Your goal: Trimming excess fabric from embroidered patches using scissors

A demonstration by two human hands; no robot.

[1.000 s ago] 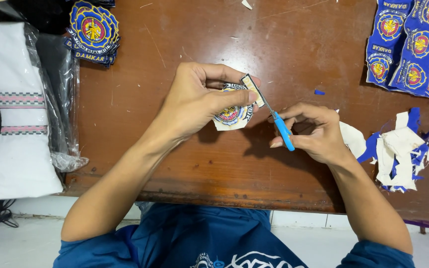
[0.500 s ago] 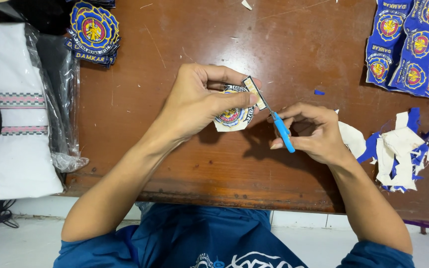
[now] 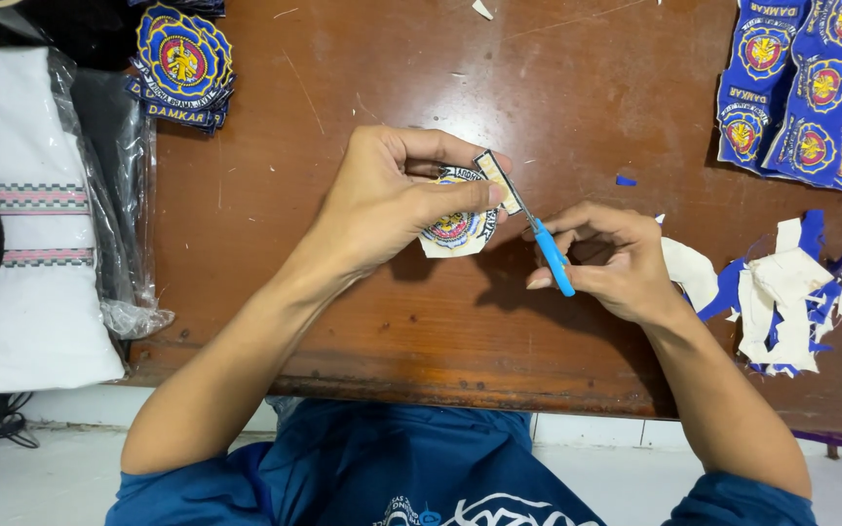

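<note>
- The left hand (image 3: 387, 205) pinched a round embroidered patch (image 3: 455, 229) between thumb and fingers, holding it just above the brown wooden table (image 3: 363, 312), near its middle
- A pale strip of backing (image 3: 499, 180) stood up from the patch's upper edge, touching the thumb tip
- The right hand (image 3: 611, 263) was closed around small scissors with a blue handle (image 3: 550, 255); the fingers curled about the handle and the metal tips reached the pale strip at the patch's rim
- Whether the blades were apart or together could not be told
- The two hands lay close together, the scissors bridging the gap between them
- Right of the right hand, a heap of white and blue offcuts (image 3: 782, 292) lay on the table, touching one another
- A single small blue scrap (image 3: 626, 180) lay apart, just above the right hand
- At the far right corner, sheets of uncut blue patches (image 3: 801, 88) lay overlapping
- At the far left, a stack of finished round patches (image 3: 182, 63) sat near the table's back edge
- Folded white cloth in clear plastic wrap (image 3: 31, 244) lay at the table's left edge, well apart from both hands
</note>
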